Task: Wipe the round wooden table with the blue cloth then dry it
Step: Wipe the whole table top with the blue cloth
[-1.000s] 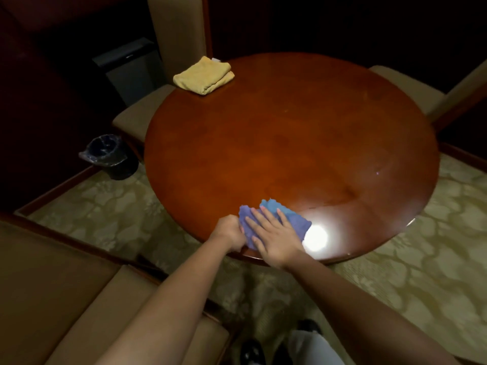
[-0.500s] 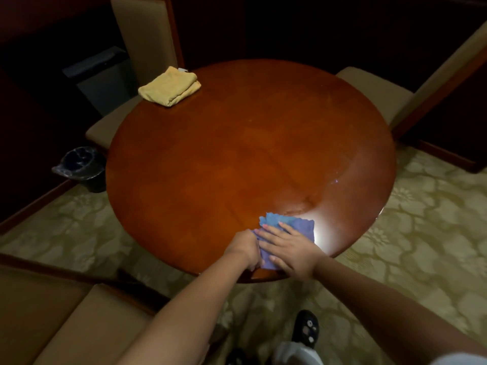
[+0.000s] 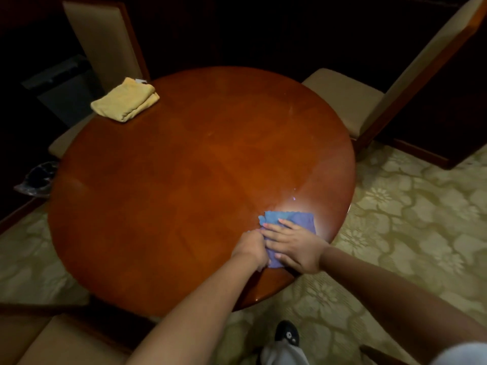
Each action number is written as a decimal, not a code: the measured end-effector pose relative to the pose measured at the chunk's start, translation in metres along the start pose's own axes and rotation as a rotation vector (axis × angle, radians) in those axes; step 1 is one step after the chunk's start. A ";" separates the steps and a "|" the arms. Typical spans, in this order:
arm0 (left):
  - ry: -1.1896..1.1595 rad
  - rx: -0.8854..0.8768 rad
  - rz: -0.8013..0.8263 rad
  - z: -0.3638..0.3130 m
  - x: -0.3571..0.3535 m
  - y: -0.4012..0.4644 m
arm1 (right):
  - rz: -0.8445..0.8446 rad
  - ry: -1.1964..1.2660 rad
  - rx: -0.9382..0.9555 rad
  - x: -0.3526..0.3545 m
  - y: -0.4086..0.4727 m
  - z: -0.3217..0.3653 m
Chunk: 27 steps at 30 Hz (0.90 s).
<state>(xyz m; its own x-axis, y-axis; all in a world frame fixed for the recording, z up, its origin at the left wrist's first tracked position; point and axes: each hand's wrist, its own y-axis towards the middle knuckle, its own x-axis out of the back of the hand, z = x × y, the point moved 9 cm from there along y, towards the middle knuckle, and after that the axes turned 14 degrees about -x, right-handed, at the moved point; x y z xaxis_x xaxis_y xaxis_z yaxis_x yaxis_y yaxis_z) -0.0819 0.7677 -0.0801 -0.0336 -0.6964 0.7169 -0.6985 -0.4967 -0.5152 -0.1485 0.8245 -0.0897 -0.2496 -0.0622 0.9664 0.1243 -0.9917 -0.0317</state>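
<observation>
Two upholstered chairs (image 3: 350, 104) stand at the far side. A lined waste bin (image 3: 37, 179) sits at left on patterned carpet (image 3: 411, 219). One black shoe (image 3: 287, 334) is visible.

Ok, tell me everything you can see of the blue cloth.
The blue cloth is a small, soft, fuzzy-looking rag, blue to violet, bunched and partly folded with a wavy far edge. It lies flat on the round wooden table near its near right edge, beside a bright glare spot. The right hand rests spread over it, fingers straight, while the left hand grips its near left edge. Much of it is hidden under the hands.
</observation>
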 end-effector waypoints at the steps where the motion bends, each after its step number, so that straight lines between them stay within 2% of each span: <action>1: 0.003 -0.002 -0.006 -0.005 0.001 0.007 | -0.001 -0.008 -0.008 0.002 0.002 -0.010; 12: 0.013 0.031 -0.069 -0.054 0.038 0.087 | -0.166 -0.064 -0.220 0.037 0.023 -0.103; 20: 0.031 0.043 -0.068 -0.080 0.055 0.134 | -0.135 -0.063 -0.330 0.044 0.035 -0.158; 27: 0.020 0.025 -0.071 -0.098 0.068 0.171 | -0.127 -0.065 -0.355 0.057 0.048 -0.197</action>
<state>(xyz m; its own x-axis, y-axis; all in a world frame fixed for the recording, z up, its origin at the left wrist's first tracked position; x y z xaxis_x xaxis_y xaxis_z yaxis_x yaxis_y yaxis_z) -0.2737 0.6859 -0.0738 0.0009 -0.6486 0.7611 -0.6819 -0.5571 -0.4739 -0.3456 0.7514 -0.0866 -0.1786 0.0600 0.9821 -0.2472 -0.9689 0.0142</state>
